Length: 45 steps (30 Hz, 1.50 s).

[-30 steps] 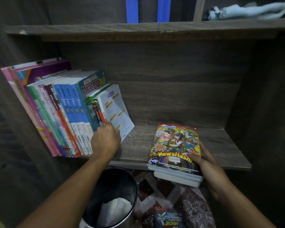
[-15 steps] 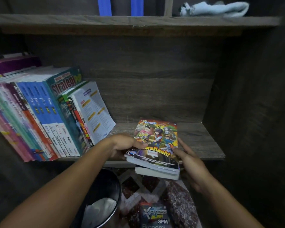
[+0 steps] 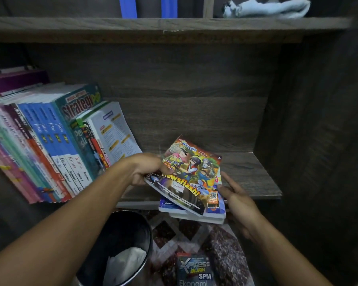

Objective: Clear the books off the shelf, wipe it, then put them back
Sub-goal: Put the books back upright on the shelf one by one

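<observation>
1. Two hands are on the books at the front edge of the shelf [image 3: 248, 174], a little right of its middle.
2. My view shows the left hand [image 3: 147, 170] with its fingers curled round the left edge of the Newsflash book [image 3: 191, 176], thumb on the cover. The book is tilted, its left side raised off the ones beneath.
3. Under it lies a small stack of books [image 3: 194, 212] with blue and white covers, flat and hanging out over the shelf's front edge.
4. I see the right hand [image 3: 239, 201] against the right side of that stack, fingers fairly straight and close together, thumb touching the lower right corner of the Newsflash book. Whether any finger reaches underneath, I cannot tell.
5. At the shelf's left end a row of books [image 3: 50, 145] stands spine out and leans to the left. The rightmost one shows a white printed page.
6. On the right end of the upper shelf [image 3: 174, 25] lies a pale blue cloth [image 3: 267, 8].
7. Below the shelf's front edge stands a dark bin [image 3: 145, 240] with something white [image 3: 126, 263] inside. Just right of it, an Xpress Bijak book [image 3: 194, 271] lies on a patterned mat [image 3: 223, 250].
</observation>
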{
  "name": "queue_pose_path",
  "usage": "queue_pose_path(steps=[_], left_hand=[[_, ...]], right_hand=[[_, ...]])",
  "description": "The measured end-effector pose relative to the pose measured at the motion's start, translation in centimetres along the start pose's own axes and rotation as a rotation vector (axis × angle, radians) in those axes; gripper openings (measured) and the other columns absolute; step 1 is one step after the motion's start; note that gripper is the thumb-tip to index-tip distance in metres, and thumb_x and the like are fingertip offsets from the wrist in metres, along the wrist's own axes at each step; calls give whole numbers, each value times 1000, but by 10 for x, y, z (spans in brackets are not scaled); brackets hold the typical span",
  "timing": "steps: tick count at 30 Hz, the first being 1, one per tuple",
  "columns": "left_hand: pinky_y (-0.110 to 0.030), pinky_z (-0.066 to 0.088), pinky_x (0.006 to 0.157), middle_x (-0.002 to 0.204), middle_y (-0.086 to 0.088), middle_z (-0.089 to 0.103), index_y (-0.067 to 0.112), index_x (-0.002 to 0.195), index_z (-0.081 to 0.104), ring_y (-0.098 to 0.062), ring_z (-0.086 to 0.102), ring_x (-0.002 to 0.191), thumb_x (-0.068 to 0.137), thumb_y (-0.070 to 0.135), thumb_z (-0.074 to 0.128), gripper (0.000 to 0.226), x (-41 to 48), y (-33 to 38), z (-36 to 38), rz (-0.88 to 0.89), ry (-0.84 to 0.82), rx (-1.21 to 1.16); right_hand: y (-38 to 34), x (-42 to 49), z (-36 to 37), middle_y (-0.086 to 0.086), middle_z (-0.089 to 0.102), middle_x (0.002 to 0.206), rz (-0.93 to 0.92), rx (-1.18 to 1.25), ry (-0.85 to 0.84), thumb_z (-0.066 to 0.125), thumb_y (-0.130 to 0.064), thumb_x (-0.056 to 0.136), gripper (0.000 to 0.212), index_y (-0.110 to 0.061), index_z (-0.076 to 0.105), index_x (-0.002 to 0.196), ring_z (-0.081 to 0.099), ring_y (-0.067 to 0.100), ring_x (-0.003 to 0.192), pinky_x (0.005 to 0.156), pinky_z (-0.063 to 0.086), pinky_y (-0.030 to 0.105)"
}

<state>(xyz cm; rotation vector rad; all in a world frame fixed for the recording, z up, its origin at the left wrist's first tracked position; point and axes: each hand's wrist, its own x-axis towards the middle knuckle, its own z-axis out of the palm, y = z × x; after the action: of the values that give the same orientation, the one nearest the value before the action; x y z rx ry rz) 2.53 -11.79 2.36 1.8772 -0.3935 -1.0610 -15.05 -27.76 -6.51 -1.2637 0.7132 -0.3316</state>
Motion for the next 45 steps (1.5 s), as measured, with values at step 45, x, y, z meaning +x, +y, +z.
queue_pose_path(steps=[45], left_hand=[[-27,49,65,86,-5,67,11,99,58,-20,61,75,86,23,71,22,29,-102,-25,511,1182,449]], right_hand=[[-8,-1,0,12,62,119,15,-202,-21,58,-13,95,53,-43,46,137,73,31,87,70,59,48]])
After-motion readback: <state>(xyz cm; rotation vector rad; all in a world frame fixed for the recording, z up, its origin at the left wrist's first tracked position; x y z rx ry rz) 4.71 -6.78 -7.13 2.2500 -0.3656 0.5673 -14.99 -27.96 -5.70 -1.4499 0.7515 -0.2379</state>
